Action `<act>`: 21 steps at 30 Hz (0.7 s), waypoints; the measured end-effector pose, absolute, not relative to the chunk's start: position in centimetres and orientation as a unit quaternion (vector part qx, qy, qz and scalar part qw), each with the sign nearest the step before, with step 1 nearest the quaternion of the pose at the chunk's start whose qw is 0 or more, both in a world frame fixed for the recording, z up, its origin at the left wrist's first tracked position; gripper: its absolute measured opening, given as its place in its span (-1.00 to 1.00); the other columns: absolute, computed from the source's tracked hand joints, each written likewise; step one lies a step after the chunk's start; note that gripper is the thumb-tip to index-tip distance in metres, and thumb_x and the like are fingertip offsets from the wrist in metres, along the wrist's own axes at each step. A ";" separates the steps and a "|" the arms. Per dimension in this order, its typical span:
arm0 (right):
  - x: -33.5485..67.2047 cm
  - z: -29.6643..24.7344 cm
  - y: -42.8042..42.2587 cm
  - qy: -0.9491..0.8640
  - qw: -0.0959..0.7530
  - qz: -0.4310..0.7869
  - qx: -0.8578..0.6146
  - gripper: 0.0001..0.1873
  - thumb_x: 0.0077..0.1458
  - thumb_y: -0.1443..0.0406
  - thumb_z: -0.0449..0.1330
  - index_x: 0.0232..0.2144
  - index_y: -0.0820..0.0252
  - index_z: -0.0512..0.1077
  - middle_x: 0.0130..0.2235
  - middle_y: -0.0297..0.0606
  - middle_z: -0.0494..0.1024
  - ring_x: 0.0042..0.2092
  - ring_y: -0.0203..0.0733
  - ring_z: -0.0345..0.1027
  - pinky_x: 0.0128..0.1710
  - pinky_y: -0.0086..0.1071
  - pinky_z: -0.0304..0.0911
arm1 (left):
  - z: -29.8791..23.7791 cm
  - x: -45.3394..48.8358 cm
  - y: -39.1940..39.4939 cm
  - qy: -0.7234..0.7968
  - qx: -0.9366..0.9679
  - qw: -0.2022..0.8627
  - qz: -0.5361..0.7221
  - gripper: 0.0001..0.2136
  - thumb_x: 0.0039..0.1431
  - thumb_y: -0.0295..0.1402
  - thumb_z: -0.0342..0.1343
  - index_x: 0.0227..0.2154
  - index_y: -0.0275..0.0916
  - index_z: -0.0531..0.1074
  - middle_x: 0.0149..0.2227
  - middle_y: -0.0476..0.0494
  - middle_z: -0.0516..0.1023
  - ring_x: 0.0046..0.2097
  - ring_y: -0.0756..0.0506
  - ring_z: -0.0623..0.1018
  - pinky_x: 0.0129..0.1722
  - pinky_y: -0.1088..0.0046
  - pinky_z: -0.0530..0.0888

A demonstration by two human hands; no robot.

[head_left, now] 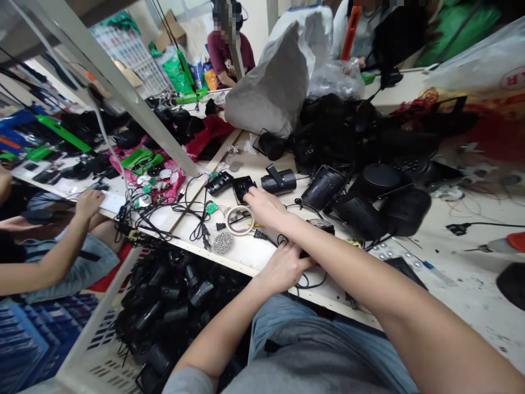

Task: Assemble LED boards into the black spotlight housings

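My right hand (264,207) stretches across the workbench (471,273) and its fingers close around a small black housing part (243,187). My left hand (285,267) rests near the bench's front edge, fingers pressed on a black cable (311,282) and a dark part I cannot make out. A roll of tape (239,220) lies just left of my right wrist, beside a small pile of screws (223,242) and a green circuit board (211,207).
Several black lamp housings (369,202) crowd the bench's middle, behind them a grey bag (274,82). A crate of black parts (172,306) sits on the floor at left. Another person's arm (61,246) reaches the bench at left; other people sit at the back.
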State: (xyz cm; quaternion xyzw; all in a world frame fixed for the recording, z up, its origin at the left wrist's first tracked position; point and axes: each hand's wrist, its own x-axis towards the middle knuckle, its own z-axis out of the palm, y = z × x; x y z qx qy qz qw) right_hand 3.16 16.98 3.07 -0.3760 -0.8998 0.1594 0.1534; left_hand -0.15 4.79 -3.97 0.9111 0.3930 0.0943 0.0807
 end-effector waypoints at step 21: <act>7.1 7.9 19.4 -0.573 0.441 0.612 -0.320 -0.84 0.05 0.41 0.28 -0.46 0.19 0.35 -0.44 -0.45 0.46 -0.35 -0.37 0.38 -0.27 -0.42 0.41 | -3.1 -0.6 4.0 0.367 0.866 0.181 0.289 -0.71 0.35 -0.33 0.05 0.05 -0.20 0.54 0.01 -0.33 0.52 -0.04 -0.20 0.52 -0.03 0.18 0.50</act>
